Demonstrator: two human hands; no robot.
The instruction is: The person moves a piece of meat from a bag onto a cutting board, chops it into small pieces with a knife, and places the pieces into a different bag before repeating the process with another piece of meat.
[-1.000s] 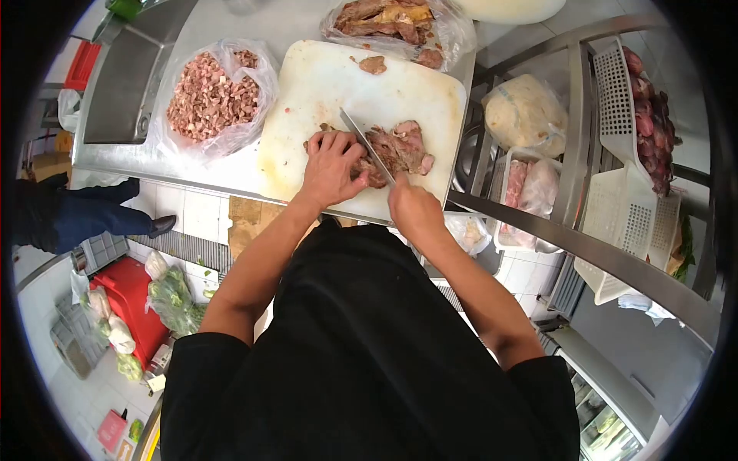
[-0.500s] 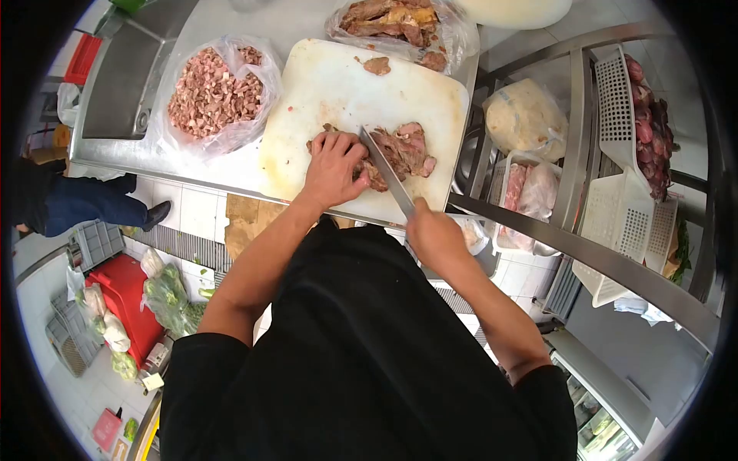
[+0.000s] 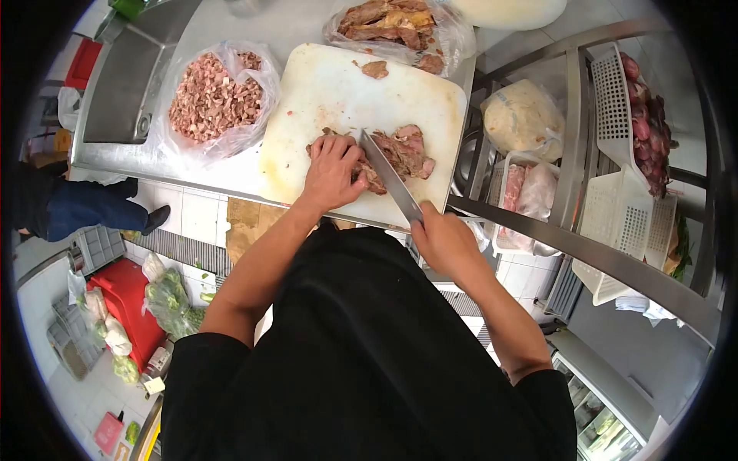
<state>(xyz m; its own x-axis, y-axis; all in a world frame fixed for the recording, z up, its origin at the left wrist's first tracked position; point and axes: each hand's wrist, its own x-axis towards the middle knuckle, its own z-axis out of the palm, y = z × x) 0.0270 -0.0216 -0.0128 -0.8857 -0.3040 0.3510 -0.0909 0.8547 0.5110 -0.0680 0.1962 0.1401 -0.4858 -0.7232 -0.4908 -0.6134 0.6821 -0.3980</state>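
On a white cutting board (image 3: 307,84), browned meat (image 3: 411,150) lies in a flattened heap near the front edge. My left hand (image 3: 335,173) presses down on the left part of that meat, fingers curled and bunched over it, hiding what is beneath. The handle of a large knife (image 3: 393,182) is wrapped in my right hand (image 3: 442,238), low at the board's front right corner. Its blade slants up and left across the meat, just right of my left fingers. A small loose scrap of meat (image 3: 375,70) sits farther up the board.
Left of the board stands a plastic bag of diced meat (image 3: 215,100), beside a steel sink (image 3: 131,84). Behind is a bag of larger meat pieces (image 3: 392,27). A metal rack (image 3: 573,115) with baskets runs along the right. Another person's leg (image 3: 96,207) shows at left.
My right hand and the knife handle have shifted slightly down and right, with the blade still across the meat. My left hand keeps its place on the meat.
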